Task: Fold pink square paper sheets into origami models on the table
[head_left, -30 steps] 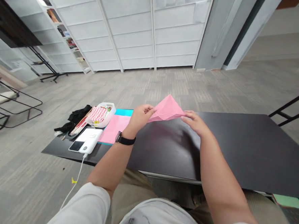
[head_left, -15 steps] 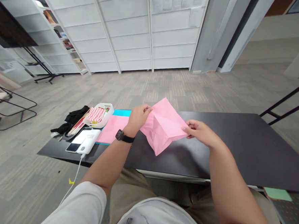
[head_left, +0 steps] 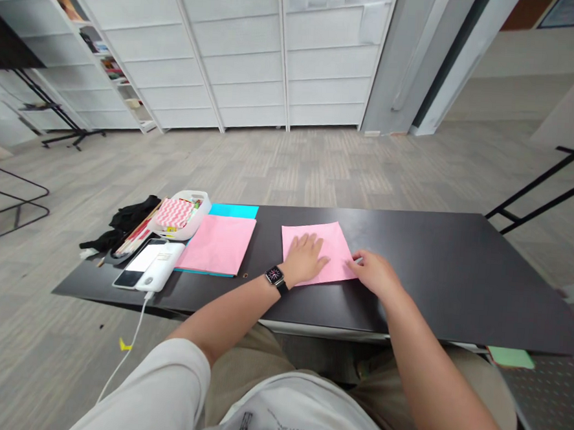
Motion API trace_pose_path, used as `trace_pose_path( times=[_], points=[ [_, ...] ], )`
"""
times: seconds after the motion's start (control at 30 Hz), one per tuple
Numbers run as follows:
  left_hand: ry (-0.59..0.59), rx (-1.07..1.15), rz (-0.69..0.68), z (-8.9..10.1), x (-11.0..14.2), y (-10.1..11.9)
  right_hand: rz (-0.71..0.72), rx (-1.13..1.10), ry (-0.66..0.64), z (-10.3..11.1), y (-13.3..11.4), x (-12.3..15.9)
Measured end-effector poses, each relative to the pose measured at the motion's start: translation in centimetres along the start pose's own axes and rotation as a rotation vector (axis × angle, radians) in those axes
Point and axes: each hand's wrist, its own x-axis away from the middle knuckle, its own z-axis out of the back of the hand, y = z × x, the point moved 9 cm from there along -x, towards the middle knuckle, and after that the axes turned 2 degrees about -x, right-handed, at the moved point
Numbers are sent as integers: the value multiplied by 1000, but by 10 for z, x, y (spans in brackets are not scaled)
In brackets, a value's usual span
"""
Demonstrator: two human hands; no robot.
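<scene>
A pink sheet of paper (head_left: 334,240) lies nearly flat on the dark table, turned slightly askew. My left hand (head_left: 306,258) rests palm down on its lower middle with the fingers spread, and a black watch is on that wrist. At the sheet's lower right corner is my right hand (head_left: 375,272), thumb and fingers closed at the paper's edge. The hands hide part of the sheet.
A pink stack of paper (head_left: 222,243) lies left on top of blue sheets (head_left: 233,210). Further left are a phone (head_left: 138,261), a white power bank (head_left: 160,269) with a cable, a white basket (head_left: 200,219) and black cloth (head_left: 134,212). Green paper (head_left: 510,358) sits at the lower right.
The pink sheet, held up and creased in both hands before, now lies on the table. My left hand has let go of its edge and flattened onto it; my right hand has moved lower.
</scene>
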Motion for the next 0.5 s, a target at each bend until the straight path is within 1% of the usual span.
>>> trace_pose_path(
  times=[0.07, 0.1, 0.13, 0.17, 0.2, 0.23, 0.27, 0.3, 0.33, 0.4, 0.47, 0.5],
  points=[
    [-22, -14, -6, -14, 7, 0, 74, 106, 180, 20, -15, 2],
    [-24, -16, -19, -18, 8, 0, 142, 120, 245, 25, -27, 2],
    [-24, -16, -38, -21, 8, -1, 239, 116, 277, 26, -43, 1],
    [-27, -14, -54, -22, 7, -2, 356, 109, 249, 19, -60, -1],
    [-35, -11, -67, -24, 5, -2, 474, 101, 188, 7, -75, -4],
    [-46, -8, -77, -24, 4, -3, 572, 113, 106, -8, -88, -6],
    [-56, -7, -79, -25, 2, -4, 636, 152, 25, -24, -95, -9],
    [-62, -7, -77, -25, 1, -5, 640, 202, -24, -37, -95, -15],
    [-60, -9, -73, -25, 1, -6, 602, 254, -51, -46, -90, -23],
    [-42, -18, -71, -23, 2, -7, 544, 343, -96, -59, -73, -37],
    [-17, -25, -74, -22, 4, -8, 477, 413, -107, -59, -52, -51],
    [-10, -27, -77, -21, 5, -8, 412, 437, -85, -52, -40, -60]
  ],
)
